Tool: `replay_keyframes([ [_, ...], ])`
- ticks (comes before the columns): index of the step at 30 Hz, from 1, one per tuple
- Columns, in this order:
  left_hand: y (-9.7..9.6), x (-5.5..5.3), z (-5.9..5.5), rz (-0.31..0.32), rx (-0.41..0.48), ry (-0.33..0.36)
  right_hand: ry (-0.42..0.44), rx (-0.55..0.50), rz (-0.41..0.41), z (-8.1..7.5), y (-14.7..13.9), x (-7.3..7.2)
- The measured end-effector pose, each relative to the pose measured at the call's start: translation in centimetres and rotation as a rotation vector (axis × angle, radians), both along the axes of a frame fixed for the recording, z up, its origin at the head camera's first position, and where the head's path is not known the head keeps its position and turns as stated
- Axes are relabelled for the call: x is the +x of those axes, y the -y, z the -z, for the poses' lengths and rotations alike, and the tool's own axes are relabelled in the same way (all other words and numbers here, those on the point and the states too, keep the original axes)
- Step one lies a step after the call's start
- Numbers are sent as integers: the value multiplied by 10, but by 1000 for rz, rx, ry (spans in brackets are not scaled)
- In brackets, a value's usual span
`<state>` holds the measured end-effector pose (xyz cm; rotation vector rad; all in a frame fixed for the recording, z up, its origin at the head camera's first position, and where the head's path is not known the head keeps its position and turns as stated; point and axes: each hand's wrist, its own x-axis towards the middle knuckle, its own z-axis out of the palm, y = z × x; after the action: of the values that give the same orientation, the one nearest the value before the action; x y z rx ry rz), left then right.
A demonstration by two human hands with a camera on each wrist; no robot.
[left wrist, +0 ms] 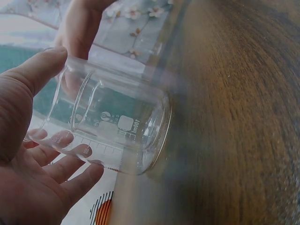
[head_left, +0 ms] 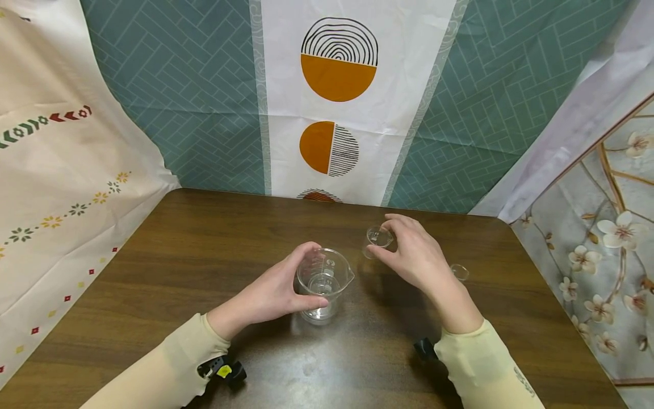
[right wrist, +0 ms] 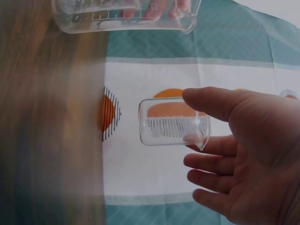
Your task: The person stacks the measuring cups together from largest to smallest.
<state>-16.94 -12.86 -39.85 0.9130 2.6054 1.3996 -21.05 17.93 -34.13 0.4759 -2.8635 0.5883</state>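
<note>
Left hand point(head_left: 271, 289): thumb and fingers curved round the wide, clear glass beaker with a pouring lip point(head_left: 338, 284), near the middle of the brown wood-grain table point(head_left: 168, 267). Inside it, nested, a narrower clear glass beaker point(head_left: 323, 283) with white markings.

Right hand point(head_left: 415, 255): thumb and forefinger pinch a small, clear glass beaker with a spout point(right wrist: 173, 123); other 3 fingers extended, off the glass. That beaker looks lifted, towards the table's far edge.

1 more small, clear, round-rimmed glass vessel point(head_left: 460, 272) sits beside the right wrist, towards the right edge, partly hidden.

Risks, as judged: smooth glass held by 2 digits could slip if the pinch loosens; a low swing left could chip the spout on the wide rim; a wrist dropped or drawn rightward could topple the vessel beside it; tilting the wide beaker could knock the nested walls together.
</note>
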Motion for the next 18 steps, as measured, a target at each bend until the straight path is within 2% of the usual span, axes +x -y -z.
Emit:
replay_keyframes([
  [18,0,1,-1,-21,-31,13,-8,-32,-34,-13,3,14],
])
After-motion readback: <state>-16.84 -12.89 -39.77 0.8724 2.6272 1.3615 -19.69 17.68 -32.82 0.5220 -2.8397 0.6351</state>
